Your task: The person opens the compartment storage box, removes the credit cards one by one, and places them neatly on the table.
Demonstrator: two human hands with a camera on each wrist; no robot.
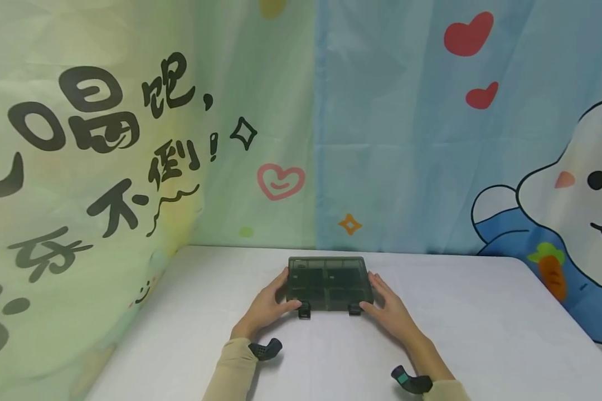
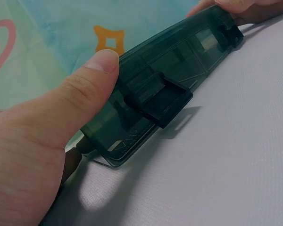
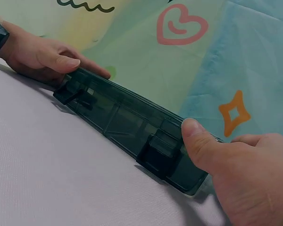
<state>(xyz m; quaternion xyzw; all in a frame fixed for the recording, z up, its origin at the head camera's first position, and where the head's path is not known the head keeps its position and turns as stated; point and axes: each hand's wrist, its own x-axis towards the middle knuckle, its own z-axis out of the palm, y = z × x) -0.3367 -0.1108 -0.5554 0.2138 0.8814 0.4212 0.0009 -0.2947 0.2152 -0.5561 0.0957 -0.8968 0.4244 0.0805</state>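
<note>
A dark green, see-through plastic compartment box point(image 1: 326, 281) lies on the table, its lid down. Two black latches stick out from its front edge, the left latch point(image 2: 162, 101) and the right latch point(image 3: 158, 157). The left hand point(image 1: 268, 306) grips the box's left end, thumb at the front corner and fingers along the side. At the opposite end the right hand point(image 1: 391, 309) holds the box the same way, its thumb near the right latch. Dividers show faintly through the lid; whether anything lies inside I cannot tell.
A white cloth covers the table point(image 1: 481, 323). Behind it hangs a printed curtain point(image 1: 381, 139) with hearts, stars and a white cartoon animal, and it also runs down the left side. Each wrist wears a dark camera mount, the left mount point(image 1: 266, 349) and the right mount point(image 1: 411, 381).
</note>
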